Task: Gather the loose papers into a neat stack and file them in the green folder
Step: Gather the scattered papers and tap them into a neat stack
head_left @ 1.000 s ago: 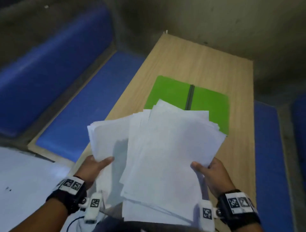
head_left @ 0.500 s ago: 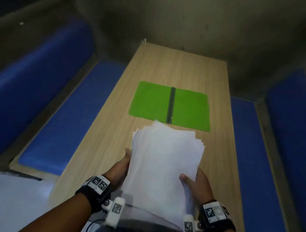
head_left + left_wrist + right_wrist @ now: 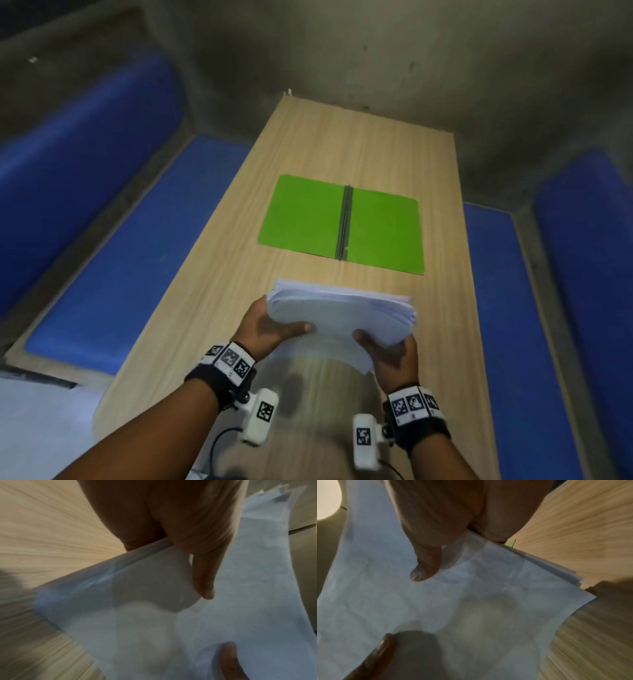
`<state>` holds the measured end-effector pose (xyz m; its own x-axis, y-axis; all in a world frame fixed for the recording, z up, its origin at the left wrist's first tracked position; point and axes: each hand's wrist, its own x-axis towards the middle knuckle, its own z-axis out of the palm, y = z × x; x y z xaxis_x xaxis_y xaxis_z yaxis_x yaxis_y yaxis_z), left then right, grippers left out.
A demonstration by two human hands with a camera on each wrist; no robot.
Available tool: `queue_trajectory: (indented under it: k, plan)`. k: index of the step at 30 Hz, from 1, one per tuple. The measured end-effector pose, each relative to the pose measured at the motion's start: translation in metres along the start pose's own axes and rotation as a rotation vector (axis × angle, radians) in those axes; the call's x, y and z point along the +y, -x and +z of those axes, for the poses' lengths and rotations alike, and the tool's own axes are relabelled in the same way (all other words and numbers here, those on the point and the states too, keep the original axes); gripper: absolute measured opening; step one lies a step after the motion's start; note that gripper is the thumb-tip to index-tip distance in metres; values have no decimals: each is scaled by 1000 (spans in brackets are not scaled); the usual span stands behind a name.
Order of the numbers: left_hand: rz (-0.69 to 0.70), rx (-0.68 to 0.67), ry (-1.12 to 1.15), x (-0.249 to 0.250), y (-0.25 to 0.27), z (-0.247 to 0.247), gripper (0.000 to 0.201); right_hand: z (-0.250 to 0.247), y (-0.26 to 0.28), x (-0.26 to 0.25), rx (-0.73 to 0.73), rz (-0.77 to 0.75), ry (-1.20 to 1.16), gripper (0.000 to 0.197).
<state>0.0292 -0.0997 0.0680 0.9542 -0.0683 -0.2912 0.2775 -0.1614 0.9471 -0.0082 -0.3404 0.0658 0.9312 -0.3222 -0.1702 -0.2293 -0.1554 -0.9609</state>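
A stack of white papers [image 3: 342, 315] is held upright on its edge above the wooden table [image 3: 342, 144], blurred with motion. My left hand [image 3: 274, 330] grips its left side, thumb on the near face. My right hand [image 3: 390, 349] grips the right side the same way. The left wrist view shows the papers [image 3: 188, 615] pinched under my thumb, and the right wrist view shows the papers [image 3: 453, 601] under my right thumb. The green folder [image 3: 342, 222] lies open and flat on the table just beyond the stack, with a dark spine down its middle.
Blue padded benches [image 3: 120, 246] run along the left and right [image 3: 507, 308] sides of the narrow table. A grey wall [image 3: 376, 51] closes the far end. Bare tabletop lies between the stack and the folder.
The fanned, loose sheets have been drawn together into one stack and tipped onto their edge. Both hands moved lower and forward toward the folder.
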Motion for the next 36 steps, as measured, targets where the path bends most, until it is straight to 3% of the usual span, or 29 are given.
queue_trajectory:
  k: [2,5,8,10,14,17,21,25,30,33,36]
  plan:
    - [-5,34,18,-1,-3,6,56,5,1,-2,30,11,-77,52]
    - [41,83,21,5,-2,10,44,5,5,-4,46,0,-144,52]
    - [95,17,11,4,1,7,42,-1,14,2,-10,4,-99,66]
    - [131,-20,58,2,7,6,53,-5,21,4,-12,-35,-184,74]
    - [281,88,167,13,15,8,65,-8,20,-17,115,-172,-322,90]
    - [331,214,171,33,15,17,51,-3,13,-40,229,-239,-330,56]
    - [207,416,146,45,8,32,40,14,8,-52,379,-169,-239,51]
    - [132,441,175,36,5,33,34,16,8,-45,445,-132,-172,32]
    - [186,408,156,37,9,33,33,15,11,-41,409,-198,-182,36]
    - [178,393,195,37,9,33,35,16,10,-36,369,-138,-189,43]
    - [206,321,183,23,5,26,31,8,7,-27,225,-144,-236,46]
